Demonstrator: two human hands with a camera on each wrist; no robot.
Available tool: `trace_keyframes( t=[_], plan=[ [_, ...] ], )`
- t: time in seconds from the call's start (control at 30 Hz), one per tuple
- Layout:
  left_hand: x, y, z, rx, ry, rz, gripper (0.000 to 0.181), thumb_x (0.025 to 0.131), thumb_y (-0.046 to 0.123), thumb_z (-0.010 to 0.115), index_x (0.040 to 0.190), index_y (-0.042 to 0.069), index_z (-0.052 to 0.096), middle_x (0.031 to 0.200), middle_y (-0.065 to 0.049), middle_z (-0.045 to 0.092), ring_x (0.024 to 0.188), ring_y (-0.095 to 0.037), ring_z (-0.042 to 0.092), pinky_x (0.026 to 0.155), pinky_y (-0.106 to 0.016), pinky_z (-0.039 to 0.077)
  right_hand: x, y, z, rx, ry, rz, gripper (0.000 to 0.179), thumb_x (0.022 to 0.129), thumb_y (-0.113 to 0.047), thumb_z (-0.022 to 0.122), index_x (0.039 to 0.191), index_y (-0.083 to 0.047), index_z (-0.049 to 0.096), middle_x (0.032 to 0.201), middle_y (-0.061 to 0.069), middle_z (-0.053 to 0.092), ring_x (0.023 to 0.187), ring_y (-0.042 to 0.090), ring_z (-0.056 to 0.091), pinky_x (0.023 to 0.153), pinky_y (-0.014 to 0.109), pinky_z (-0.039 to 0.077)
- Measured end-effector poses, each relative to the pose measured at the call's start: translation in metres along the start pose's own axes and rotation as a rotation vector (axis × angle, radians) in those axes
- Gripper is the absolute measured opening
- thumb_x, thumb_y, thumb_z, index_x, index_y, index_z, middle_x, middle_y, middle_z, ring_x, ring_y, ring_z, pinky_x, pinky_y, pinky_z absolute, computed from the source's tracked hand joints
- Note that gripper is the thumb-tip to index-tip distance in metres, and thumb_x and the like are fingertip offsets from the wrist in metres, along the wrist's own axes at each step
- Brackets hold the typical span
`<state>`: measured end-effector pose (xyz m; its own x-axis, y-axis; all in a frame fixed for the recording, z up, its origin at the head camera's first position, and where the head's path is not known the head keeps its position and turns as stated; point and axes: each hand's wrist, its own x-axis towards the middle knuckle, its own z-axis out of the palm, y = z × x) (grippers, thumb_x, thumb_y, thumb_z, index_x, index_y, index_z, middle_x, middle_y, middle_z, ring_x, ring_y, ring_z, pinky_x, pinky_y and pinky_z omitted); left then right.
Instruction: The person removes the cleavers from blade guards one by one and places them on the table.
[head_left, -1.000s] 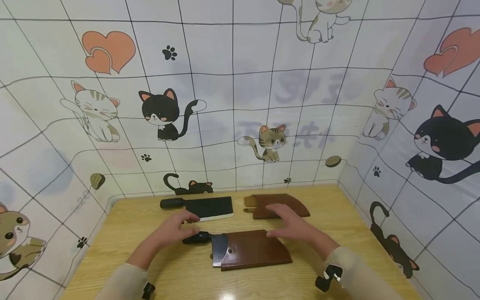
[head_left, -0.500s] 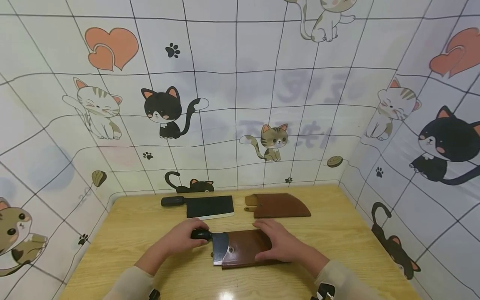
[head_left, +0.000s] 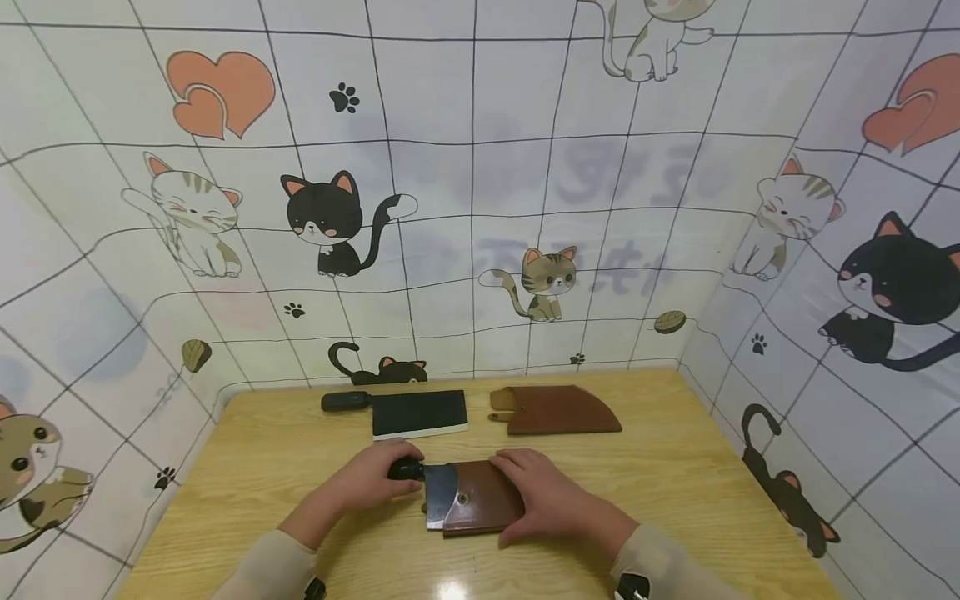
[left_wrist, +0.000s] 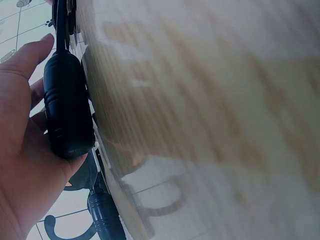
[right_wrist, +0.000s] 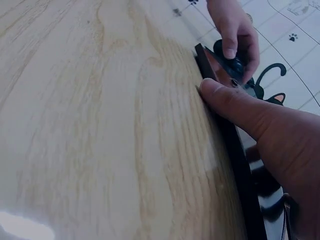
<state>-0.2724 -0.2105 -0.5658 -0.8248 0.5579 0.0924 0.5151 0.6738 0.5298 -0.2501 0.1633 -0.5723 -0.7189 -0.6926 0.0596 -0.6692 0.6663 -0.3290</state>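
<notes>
A cleaver (head_left: 441,492) lies on the table with most of its blade inside a brown leather sheath (head_left: 480,504). My left hand (head_left: 367,479) holds its black handle (left_wrist: 69,107), thumb on the near side and fingers over the far side. Across the sheath's right part, my right hand (head_left: 551,504) grips it by the long edges. Its thumb (right_wrist: 220,95) rests at the near edge in the right wrist view. That hand hides the sheath's right end. Between handle and sheath, a strip of bare steel shows beside a snap button.
Behind lies a second cleaver (head_left: 420,412) with a black blade and pale cutting edge. To its right is an empty brown sheath (head_left: 564,410) with its strap open. The wooden table (head_left: 247,467) meets cat-patterned cloth walls (head_left: 435,183) at the back and sides.
Both hands have come down from above the table. The left hand has closed around the cleaver's handle; the right has moved left and nearer, onto the sheath. The cleaver has barely moved.
</notes>
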Motion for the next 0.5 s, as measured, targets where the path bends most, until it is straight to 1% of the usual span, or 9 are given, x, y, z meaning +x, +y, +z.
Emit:
trace_keyframes(
  t=[0.1,0.2,0.33,0.5],
  plan=[
    [-0.0002,0.0014,-0.0004,0.011,0.020,0.005,0.032,0.097,0.033,0.086,0.124,0.019,0.075,0.119,0.007,0.072,0.110,-0.017,0.068,0.098,-0.047,0.056,0.0038,-0.0043,0.0026,-0.026,0.003,-0.006,0.124,0.077,-0.089,0.080,0.169,-0.014,0.043,0.166,0.005,0.048,0.153,0.028,0.044,0.124,0.054,0.038],
    [0.0009,0.0034,-0.0007,0.011,0.033,0.008,0.029,0.096,0.030,0.088,0.119,0.019,0.075,0.116,0.008,0.071,0.107,-0.016,0.068,0.096,-0.047,0.056,0.0066,-0.0073,0.0062,-0.040,0.002,-0.006,0.122,0.081,-0.090,0.075,0.169,-0.013,0.042,0.164,0.004,0.048,0.153,0.027,0.044,0.124,0.052,0.039],
    [0.0030,0.0053,0.0003,0.016,0.036,-0.010,0.026,0.094,0.028,0.091,0.113,0.022,0.074,0.110,0.011,0.069,0.103,-0.013,0.066,0.094,-0.045,0.056,0.0079,-0.0088,0.0098,-0.069,0.001,-0.002,0.118,0.084,-0.091,0.068,0.169,-0.013,0.041,0.163,0.003,0.047,0.151,0.024,0.044,0.124,0.051,0.040],
    [0.0049,0.0061,0.0030,0.005,0.050,-0.043,0.025,0.092,0.027,0.092,0.107,0.025,0.072,0.104,0.015,0.067,0.098,-0.009,0.064,0.091,-0.042,0.056,0.0081,-0.0097,0.0104,-0.068,0.019,-0.007,0.114,0.086,-0.087,0.070,0.168,-0.013,0.043,0.159,0.001,0.048,0.146,0.022,0.046,0.122,0.049,0.042]
  ],
)
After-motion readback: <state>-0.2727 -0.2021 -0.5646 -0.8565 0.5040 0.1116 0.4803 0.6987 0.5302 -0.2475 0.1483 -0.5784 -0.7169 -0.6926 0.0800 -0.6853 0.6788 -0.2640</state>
